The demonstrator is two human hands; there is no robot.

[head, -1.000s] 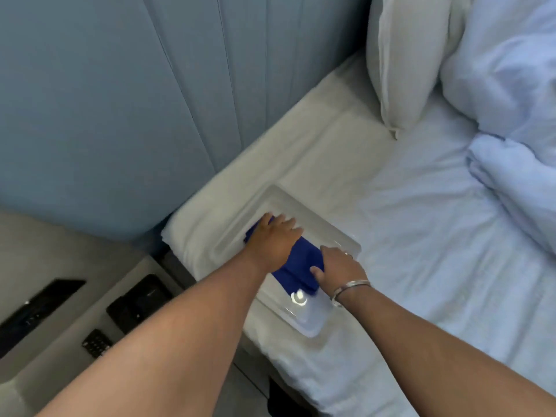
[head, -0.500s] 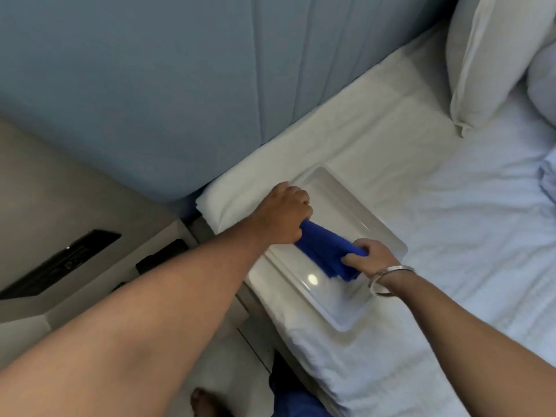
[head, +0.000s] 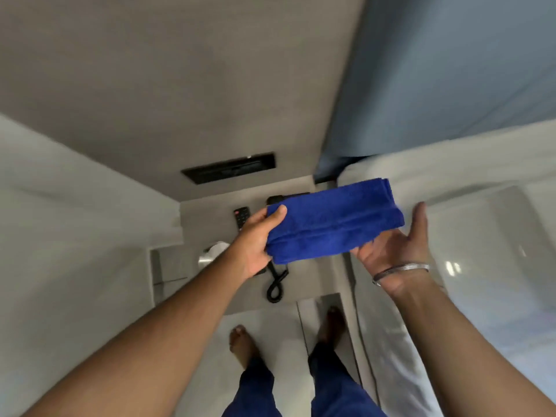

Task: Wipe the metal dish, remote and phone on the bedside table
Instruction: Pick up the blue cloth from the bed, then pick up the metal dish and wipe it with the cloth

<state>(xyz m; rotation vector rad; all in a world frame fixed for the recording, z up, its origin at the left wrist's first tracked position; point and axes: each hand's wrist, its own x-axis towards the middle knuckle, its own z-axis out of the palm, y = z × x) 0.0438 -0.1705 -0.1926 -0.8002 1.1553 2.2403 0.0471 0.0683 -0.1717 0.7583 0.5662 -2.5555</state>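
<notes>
A folded blue cloth [head: 331, 227] is held in the air over the bedside table [head: 304, 284]. My left hand [head: 255, 245] pinches its left end, thumb on top. My right hand [head: 394, 245] lies palm up under its right end, fingers spread. A black remote [head: 241, 216] lies on the table at the back left. The black phone [head: 278, 200] is mostly hidden behind the cloth; its coiled cord [head: 275, 285] hangs out below. The metal dish [head: 487, 236] rests on the white bed at the right, blurred, with light glints on it.
A black panel [head: 228, 170] is set in the grey wall behind the table. A shiny silver object [head: 209, 255] sits at the table's left edge. The blue headboard [head: 451, 85] rises at the upper right. My bare feet [head: 240, 344] stand on the pale floor.
Both hands have lifted the cloth off the dish and carried it left over the bedside table. The view has swung left and down, so the remote, phone cord and my feet show.
</notes>
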